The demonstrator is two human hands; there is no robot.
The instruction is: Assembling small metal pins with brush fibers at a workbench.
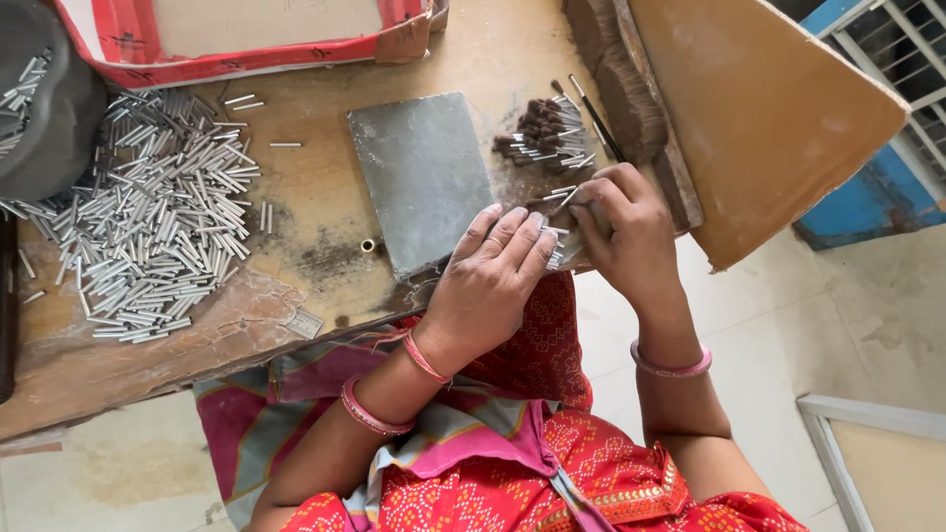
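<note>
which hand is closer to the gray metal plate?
Left. The left hand lies at the gray metal plate's lower right corner, touching or nearly so. The right hand sits farther right, beyond the left hand's fingers.

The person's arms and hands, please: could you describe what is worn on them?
Both forearms are bare, with no sleeves reaching them. The left hand has two pink-red bangles on its arm, one at the wrist and one further up the forearm. The right hand has a single pink bangle at the wrist. No gloves; I cannot make out any rings.

A grey slab (422, 177) lies on the wooden table (315, 286) near a red-edged tray (236, 59).
</note>
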